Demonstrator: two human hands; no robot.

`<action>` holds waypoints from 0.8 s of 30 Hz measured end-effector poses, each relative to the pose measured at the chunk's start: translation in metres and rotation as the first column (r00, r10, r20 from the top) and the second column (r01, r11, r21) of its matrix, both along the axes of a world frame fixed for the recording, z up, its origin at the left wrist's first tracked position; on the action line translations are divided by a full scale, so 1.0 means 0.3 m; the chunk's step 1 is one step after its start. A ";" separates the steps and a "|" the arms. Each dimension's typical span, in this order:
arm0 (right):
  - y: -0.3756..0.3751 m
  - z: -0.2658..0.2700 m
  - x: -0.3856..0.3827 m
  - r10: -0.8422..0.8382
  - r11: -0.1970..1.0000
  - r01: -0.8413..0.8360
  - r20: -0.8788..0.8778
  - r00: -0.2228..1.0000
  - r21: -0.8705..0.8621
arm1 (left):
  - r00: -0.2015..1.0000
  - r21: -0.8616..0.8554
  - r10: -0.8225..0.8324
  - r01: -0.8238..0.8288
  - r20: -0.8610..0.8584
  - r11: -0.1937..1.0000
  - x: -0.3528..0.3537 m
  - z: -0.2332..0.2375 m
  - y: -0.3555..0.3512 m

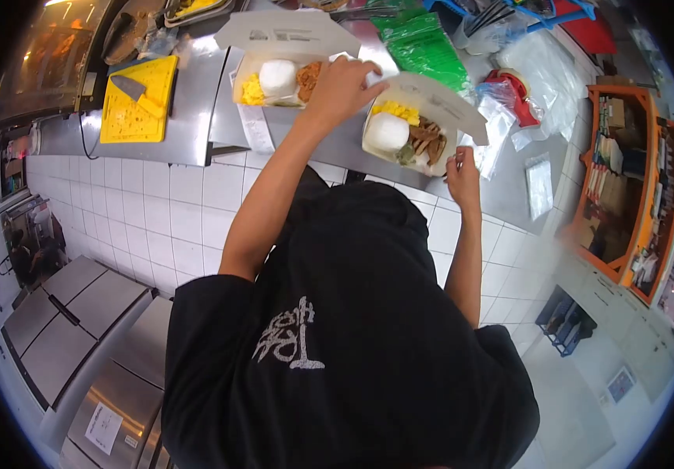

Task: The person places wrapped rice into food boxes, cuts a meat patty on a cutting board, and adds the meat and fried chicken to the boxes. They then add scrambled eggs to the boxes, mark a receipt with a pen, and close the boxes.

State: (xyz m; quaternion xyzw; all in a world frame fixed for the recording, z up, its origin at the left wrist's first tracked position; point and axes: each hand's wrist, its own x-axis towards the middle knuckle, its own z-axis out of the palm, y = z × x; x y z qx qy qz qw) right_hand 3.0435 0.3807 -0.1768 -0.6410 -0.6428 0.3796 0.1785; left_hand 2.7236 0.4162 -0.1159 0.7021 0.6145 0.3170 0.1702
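Note:
Two open food boxes stand on the metal counter. The left box (237, 87) holds a white rice mound (278, 78), yellow food and reddish food. In the right box (370, 148) are another rice mound (389, 132), yellow food (397, 112) and brown strips of food (428, 143). My left hand (345, 87) is between the boxes, its fingers curved near the raised lid (438, 105) of the right box; whether they grip it is unclear. At that box's right edge, my right hand (463, 170) has thumb and fingers close together; any hold is too small to make out.
A knife (137, 92) lies on a yellow cutting board (114, 125) at the left. Green plastic packaging (429, 55), a red tape dispenser (520, 102) and clear bags (540, 74) lie at the right. An orange shelf (587, 187) stands beyond.

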 end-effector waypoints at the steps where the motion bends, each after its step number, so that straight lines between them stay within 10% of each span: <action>1: -0.014 0.046 -0.013 -0.047 0.994 0.041 -0.064 0.997 -0.097 | 1.000 -0.149 -0.014 0.018 0.027 0.989 0.003 0.023 -0.005; 2: -0.022 0.048 -0.016 -0.080 0.988 0.059 -0.151 0.985 -0.143 | 0.998 -0.301 -0.026 0.042 0.055 0.953 0.006 0.043 -0.019; 7: 0.021 -0.015 -0.044 0.047 0.998 -0.038 -0.177 0.983 0.053 | 0.986 0.120 -0.122 0.108 0.111 0.987 -0.015 -0.026 -0.117; 13: 0.128 -0.055 -0.154 0.013 0.999 -0.019 -0.167 0.986 -0.036 | 0.962 -0.277 0.166 -0.103 0.215 0.955 -0.105 -0.066 -0.196; 16: 0.139 0.042 -0.197 0.002 0.965 -0.063 -0.231 0.973 -0.256 | 0.745 -0.093 0.141 -0.106 0.652 0.990 -0.035 -0.090 -0.175; 20: 0.212 0.115 -0.152 -0.058 0.976 0.092 -0.170 0.984 0.196 | 0.563 -0.162 0.298 -0.279 0.771 0.946 0.074 -0.098 -0.123; 24: 0.334 0.120 -0.165 0.467 0.826 -0.340 -0.208 0.859 0.451 | 0.556 -0.069 0.392 -0.513 0.733 0.855 0.154 -0.132 -0.068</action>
